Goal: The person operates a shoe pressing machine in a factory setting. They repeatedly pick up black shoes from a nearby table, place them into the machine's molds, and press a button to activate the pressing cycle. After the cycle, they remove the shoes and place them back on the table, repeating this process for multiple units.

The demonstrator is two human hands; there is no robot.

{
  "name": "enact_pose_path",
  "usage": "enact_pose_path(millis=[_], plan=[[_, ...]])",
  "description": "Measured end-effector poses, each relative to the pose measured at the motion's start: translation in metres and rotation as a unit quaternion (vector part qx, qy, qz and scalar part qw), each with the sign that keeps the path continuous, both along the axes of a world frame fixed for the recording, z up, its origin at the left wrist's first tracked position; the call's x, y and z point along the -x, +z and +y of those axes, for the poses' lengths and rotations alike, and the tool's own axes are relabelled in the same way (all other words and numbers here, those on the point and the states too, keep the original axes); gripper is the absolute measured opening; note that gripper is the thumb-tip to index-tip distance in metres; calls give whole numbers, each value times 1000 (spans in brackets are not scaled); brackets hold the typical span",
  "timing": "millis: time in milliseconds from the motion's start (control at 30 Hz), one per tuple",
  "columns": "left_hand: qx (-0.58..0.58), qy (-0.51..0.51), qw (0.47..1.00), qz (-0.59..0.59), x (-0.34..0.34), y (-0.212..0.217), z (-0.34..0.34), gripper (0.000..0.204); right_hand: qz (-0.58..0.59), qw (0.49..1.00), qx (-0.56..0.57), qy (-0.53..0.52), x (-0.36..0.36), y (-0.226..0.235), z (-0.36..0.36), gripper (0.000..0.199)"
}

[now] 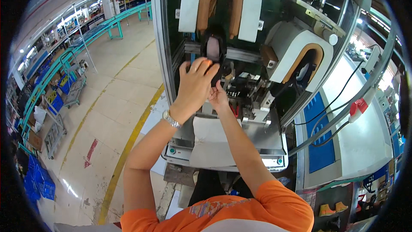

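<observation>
Two hands up at the machine! The dark shoe sits on the left station, under the left white-and-tan horseshoe pad. The left hand is spread over the shoe's lower end, fingers curled onto it, wristwatch showing. The right hand is tucked beneath, pinching its bottom edge. A second horseshoe pad stands to the right, near the white desk with blue mats.

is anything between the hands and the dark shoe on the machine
Nothing visible does. The left hand already lies on the dark shoe from the left, and the right hand touches it from below. The tan U-shaped pad sits above the shoe, not between it and the hands.
</observation>
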State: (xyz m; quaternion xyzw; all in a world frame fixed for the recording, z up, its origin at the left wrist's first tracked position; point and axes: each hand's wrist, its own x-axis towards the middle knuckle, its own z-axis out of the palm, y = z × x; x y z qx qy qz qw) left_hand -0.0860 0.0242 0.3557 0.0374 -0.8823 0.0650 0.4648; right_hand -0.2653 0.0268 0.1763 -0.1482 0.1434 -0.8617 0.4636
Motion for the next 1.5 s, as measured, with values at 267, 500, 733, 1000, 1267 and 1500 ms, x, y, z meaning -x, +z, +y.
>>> enact_pose_path(millis=[267, 500, 733, 1000, 1267, 1500], plan=[[-40, 18, 999, -13, -1, -10, 1, 38, 14, 999, -31, -33, -9, 8, -10, 24], [-63, 23, 998, 5, 2, -17, 1, 41, 65, 989, -58, -119, 0, 13, -9, 23], [-68, 16, 997, 23, 9, -21, 4, 43, 64, 985, -68, -142, 8, 4, -18, 23], [-86, 9, 996, 25, 10, -24, -2, 41, 77, 986, -60, -135, 17, -6, -20, 21], [-87, 7, 996, 15, 13, -22, 2, 41, 71, 986, -85, -125, 17, -3, -17, 20], [-172, -99, 971, 135, -24, -33, 1, 34, 213, 928, -254, -169, -34, 11, 70, 13]])
